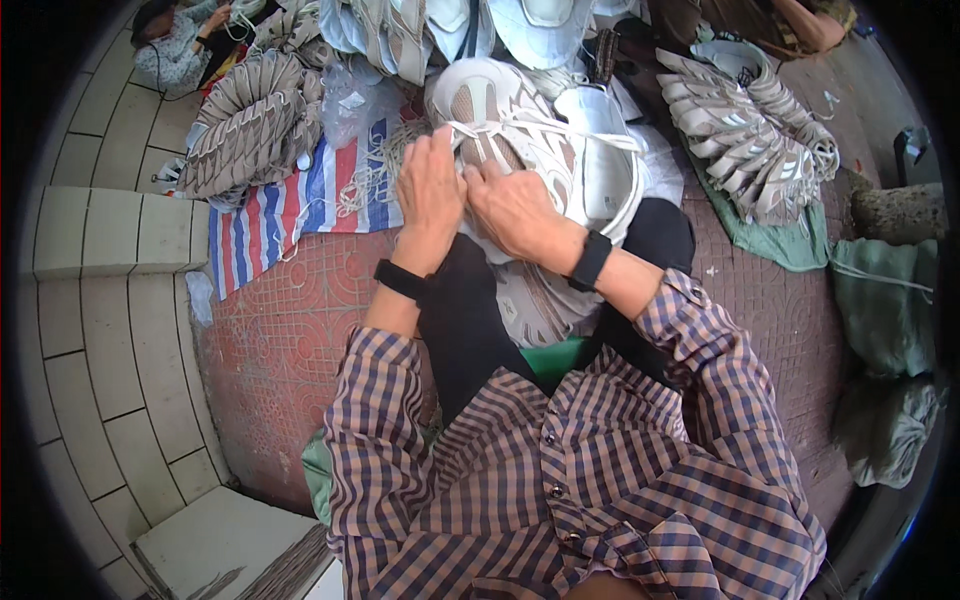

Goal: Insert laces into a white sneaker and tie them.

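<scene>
We have the pale shoe [500, 100] in front of us, reaching beyond our left hand [430, 185] and right hand [515, 210], its rounded end far. The white lace [485, 129] crosses it and trails right; our left fingertips [441, 138] sit nearest its left part. Both hands curl narrowly, side by side; we cannot tell what they pinch.

shoe [545, 150]: white, brown | shirt [560, 470]: checked | sheet [262, 235]: striped red, white, blue

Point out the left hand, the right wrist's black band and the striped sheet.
Left hand [431, 188]: head view, back of hand.
Right wrist's black band [590, 261]: head view, outer surface.
Striped sheet [262, 228]: head view, bare stripes.
</scene>
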Available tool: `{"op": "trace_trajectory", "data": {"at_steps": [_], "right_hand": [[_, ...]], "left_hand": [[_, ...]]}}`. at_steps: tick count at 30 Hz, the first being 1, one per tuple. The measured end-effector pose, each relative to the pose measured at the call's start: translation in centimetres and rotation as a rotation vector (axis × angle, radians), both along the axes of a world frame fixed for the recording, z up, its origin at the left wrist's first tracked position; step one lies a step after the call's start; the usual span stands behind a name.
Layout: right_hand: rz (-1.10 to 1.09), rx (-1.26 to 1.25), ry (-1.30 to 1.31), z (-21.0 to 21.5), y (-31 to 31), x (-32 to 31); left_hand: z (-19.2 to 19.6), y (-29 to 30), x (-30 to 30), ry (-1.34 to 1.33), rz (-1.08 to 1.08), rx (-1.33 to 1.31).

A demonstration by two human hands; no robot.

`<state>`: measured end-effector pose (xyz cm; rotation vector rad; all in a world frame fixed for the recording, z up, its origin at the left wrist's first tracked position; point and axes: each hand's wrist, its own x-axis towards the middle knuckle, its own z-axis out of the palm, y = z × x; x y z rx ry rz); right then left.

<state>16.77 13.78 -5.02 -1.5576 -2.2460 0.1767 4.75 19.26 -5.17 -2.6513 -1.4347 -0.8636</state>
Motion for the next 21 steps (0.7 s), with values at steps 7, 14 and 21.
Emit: {"op": "trace_trajectory", "data": {"at_steps": [7, 14, 21], "right_hand": [[-0.13, 0.035, 0.057, -0.7, -0.7, -0.1], [-0.201, 0.077, 0.315, -1.8, -0.1, -0.1], [-0.326, 0.153, 0.773, -2.0, 2.0, -0.4]], "left_hand": [[1.4, -1.3, 1.2, -0.119, 0.042, 0.018], [1.2, -0.7, 1.3, 0.08, 0.031, 0.162], [0.7, 0.4, 0.4, -0.143, -0.126, 0.042]]}}
